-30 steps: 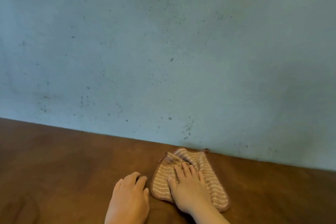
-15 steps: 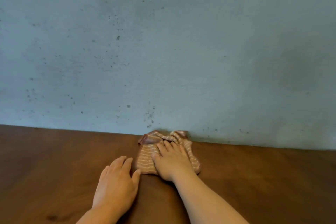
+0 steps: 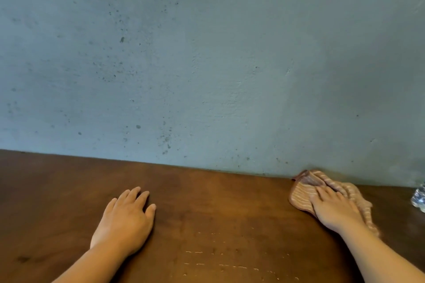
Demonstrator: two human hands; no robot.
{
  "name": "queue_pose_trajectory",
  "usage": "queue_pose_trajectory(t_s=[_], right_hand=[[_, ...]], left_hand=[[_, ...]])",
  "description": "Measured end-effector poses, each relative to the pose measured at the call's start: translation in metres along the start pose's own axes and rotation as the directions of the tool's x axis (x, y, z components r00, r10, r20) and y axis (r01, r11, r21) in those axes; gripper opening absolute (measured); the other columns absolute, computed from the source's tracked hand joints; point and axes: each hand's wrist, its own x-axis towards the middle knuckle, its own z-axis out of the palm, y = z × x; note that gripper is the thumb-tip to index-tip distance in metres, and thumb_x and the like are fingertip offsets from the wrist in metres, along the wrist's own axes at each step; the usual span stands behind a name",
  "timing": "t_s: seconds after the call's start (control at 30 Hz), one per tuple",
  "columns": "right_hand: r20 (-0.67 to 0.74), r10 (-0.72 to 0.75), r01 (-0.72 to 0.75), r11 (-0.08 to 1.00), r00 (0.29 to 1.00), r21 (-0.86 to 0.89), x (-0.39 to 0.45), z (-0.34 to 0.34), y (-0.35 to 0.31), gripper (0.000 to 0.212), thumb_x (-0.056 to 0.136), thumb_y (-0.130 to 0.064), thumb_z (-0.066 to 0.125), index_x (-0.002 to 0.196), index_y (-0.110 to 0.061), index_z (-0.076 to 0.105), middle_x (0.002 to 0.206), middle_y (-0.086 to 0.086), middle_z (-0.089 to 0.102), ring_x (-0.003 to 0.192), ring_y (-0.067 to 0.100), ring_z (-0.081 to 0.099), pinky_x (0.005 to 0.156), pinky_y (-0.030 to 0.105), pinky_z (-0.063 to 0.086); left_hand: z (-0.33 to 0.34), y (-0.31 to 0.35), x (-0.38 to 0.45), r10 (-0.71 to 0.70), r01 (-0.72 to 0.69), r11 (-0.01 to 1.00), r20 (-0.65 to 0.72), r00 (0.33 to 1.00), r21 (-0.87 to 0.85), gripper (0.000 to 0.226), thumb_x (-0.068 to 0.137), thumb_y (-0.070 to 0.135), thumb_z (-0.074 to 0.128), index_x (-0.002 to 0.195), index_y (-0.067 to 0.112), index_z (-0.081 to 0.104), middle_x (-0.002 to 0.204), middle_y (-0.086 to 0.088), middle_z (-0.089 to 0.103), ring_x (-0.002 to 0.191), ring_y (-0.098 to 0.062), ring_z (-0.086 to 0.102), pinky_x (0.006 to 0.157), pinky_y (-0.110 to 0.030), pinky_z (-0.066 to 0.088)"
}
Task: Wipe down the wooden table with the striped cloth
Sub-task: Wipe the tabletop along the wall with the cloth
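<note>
The right hand (image 3: 335, 209) lies flat on the cloth (image 3: 301, 195), palm down, fingers (image 3: 322, 193) stretched out and slightly spread, pressing the fabric onto the table (image 3: 218, 202) rather than gripping it. The cloth is brownish pink with thin pale stripes. It sits far to the right on the tabletop, at the back edge, with its far corner bunched up and touching the wall (image 3: 207, 64). Part of it sticks out to the left of the hand and part runs back along the right side of the wrist, where it looks blurred.

The left hand (image 3: 126, 220) rests palm down on bare wood, well apart from the cloth, near the middle-left of the view. Its fingers are loosely extended and close together, holding nothing; the thumb lies out to the right side.

Both forearms come in from the bottom edge of the view and are bare.

The table is dark brown wood with a dull sheen. Near the front, between the two arms, a few short pale streaks lie in broken rows across the surface. A darker smudge shows at the lower left.

The wall is grey-green and rough, speckled with small dark spots. At the far right edge, on the table and near the cloth, a clear object (image 3: 419, 197) is partly cut off; what it is cannot be told.
</note>
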Motion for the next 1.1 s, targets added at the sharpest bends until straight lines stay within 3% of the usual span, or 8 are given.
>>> queue_pose_trajectory(t_s=[0.17, 0.3, 0.4, 0.6, 0.73, 0.83, 0.93, 1.1], right_hand=[[-0.035, 0.183, -0.178, 0.978, 0.982, 0.109, -0.042, -0.001, -0.079, 0.063, 0.101, -0.042, 0.006, 0.159, -0.017, 0.009, 0.166, 0.007, 0.004, 0.152, 0.029, 0.005, 0.122, 0.046, -0.003], [0.006, -0.102, 0.101, 0.989, 0.995, 0.106, -0.093, 0.004, -0.196, 0.064, 0.102, -0.045, 0.009, 0.159, -0.017, 0.003, 0.166, 0.009, -0.004, 0.152, 0.030, -0.004, 0.121, 0.047, -0.007], [0.041, -0.421, 0.415, 0.903, 0.906, 0.109, -0.129, 0.013, -0.276, 0.063, 0.102, -0.047, 0.011, 0.159, -0.022, 0.003, 0.166, 0.006, -0.006, 0.152, 0.028, -0.008, 0.121, 0.045, -0.010], [0.060, -0.629, 0.622, 0.776, 0.775, 0.100, -0.118, 0.011, -0.262, 0.062, 0.099, -0.053, 0.009, 0.158, -0.032, 0.009, 0.166, -0.004, -0.001, 0.152, 0.020, -0.005, 0.122, 0.045, -0.005], [0.004, -0.539, 0.538, 0.841, 0.842, 0.061, -0.076, 0.001, -0.161, 0.062, 0.100, -0.053, 0.009, 0.156, -0.030, 0.021, 0.165, -0.004, 0.011, 0.151, 0.017, 0.008, 0.122, 0.041, 0.001], [-0.086, -0.340, 0.344, 0.938, 0.936, 0.035, -0.033, 0.000, -0.060, 0.072, 0.092, -0.061, 0.003, 0.149, -0.030, 0.035, 0.160, -0.004, 0.029, 0.145, 0.015, 0.026, 0.120, 0.040, 0.015], [-0.054, -0.125, 0.126, 0.992, 0.991, 0.002, -0.006, -0.001, 0.014, 0.064, 0.099, -0.055, 0.009, 0.151, -0.028, 0.033, 0.162, -0.003, 0.024, 0.148, 0.017, 0.022, 0.121, 0.039, 0.013], [-0.054, 0.205, -0.197, 0.973, 0.977, 0.123, -0.026, 0.002, -0.002, 0.066, 0.098, -0.049, 0.009, 0.157, -0.022, 0.020, 0.166, 0.002, 0.010, 0.152, 0.024, 0.007, 0.122, 0.042, 0.003]], left_hand=[[0.005, -0.005, 0.004, -0.004, 0.002, 0.999, -0.037, 0.999, -0.050, 0.055, 0.101, 0.046, 0.022, 0.152, 0.025, 0.024, 0.160, 0.004, 0.018, 0.147, -0.014, 0.013, 0.120, -0.037, 0.016], [0.006, -0.005, 0.004, -0.005, 0.001, 0.998, -0.049, 0.999, -0.066, 0.055, 0.100, 0.045, 0.023, 0.151, 0.025, 0.025, 0.160, 0.004, 0.019, 0.147, -0.013, 0.014, 0.120, -0.036, 0.017], [0.003, -0.007, 0.003, -0.029, 0.025, 0.997, -0.066, 0.997, -0.071, 0.054, 0.100, 0.044, 0.026, 0.151, 0.025, 0.027, 0.159, 0.002, 0.020, 0.146, -0.015, 0.017, 0.119, -0.034, 0.018], [-0.003, -0.013, 0.000, -0.027, 0.027, 0.999, 0.000, 1.000, -0.020, 0.057, 0.100, 0.050, 0.027, 0.152, 0.028, 0.022, 0.160, 0.002, 0.017, 0.147, -0.016, 0.017, 0.119, -0.034, 0.019], [-0.007, -0.016, -0.009, -0.032, 0.032, 0.999, 0.017, 0.999, 0.027, 0.060, 0.098, 0.056, 0.023, 0.152, 0.029, 0.019, 0.160, 0.003, 0.017, 0.147, -0.016, 0.016, 0.119, -0.034, 0.019], [-0.007, -0.015, -0.016, -0.065, 0.065, 0.997, 0.014, 0.998, 0.038, 0.062, 0.097, 0.057, 0.021, 0.152, 0.029, 0.019, 0.160, 0.003, 0.017, 0.147, -0.016, 0.015, 0.119, -0.036, 0.018], [-0.005, -0.012, -0.020, -0.101, 0.101, 0.995, -0.003, 0.995, 0.022, 0.060, 0.098, 0.055, 0.018, 0.152, 0.030, 0.020, 0.160, 0.004, 0.016, 0.148, -0.016, 0.010, 0.121, -0.042, 0.009], [-0.004, -0.013, -0.022, -0.107, 0.106, 0.994, -0.047, 0.993, -0.028, 0.056, 0.100, 0.048, 0.019, 0.152, 0.027, 0.022, 0.160, 0.001, 0.017, 0.148, -0.018, 0.010, 0.121, -0.043, 0.009]])
